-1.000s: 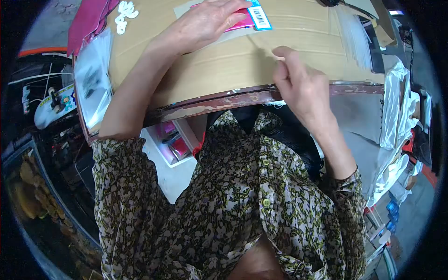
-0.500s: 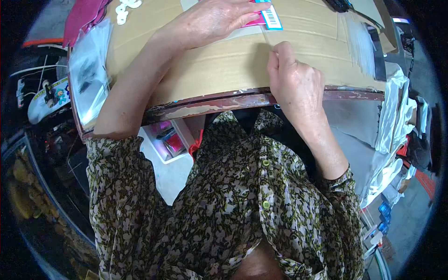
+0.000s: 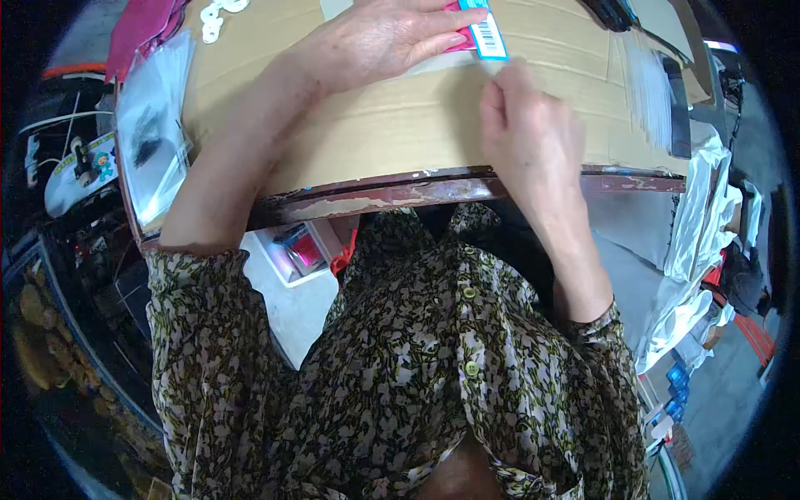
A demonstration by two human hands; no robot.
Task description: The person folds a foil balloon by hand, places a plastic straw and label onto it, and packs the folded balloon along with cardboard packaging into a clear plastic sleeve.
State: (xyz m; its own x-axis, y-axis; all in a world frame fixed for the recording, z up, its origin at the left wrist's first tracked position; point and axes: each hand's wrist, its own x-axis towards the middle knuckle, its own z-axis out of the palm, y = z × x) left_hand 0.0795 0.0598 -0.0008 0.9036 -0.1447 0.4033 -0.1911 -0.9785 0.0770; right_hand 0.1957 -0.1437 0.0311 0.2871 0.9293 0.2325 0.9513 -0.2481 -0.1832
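Observation:
At the top middle of the head view, my left hand (image 3: 392,37) lies over a bright pink item (image 3: 459,42) and holds it against the cardboard. Its thumb and a finger reach a blue-edged card with a barcode (image 3: 489,37) at the item's right end. Just below that card is my right hand (image 3: 533,117), closed with fingers curled in and slightly blurred. Whatever its fingers may hold is hidden. A pale flat sheet (image 3: 433,62) shows under the pink item.
Cardboard (image 3: 367,133) covers the table, whose worn brown edge (image 3: 400,193) is nearest me. Clear plastic bags (image 3: 154,125) lie left, with a magenta piece (image 3: 146,29) and white rings (image 3: 212,25) behind. Right are clear sleeves (image 3: 650,92) and a black object (image 3: 607,12). Below sits a bin (image 3: 293,254).
My right hand has moved slightly up towards the barcode card and is now blurred. My left hand stays over the pink item. The whole view has shifted a little.

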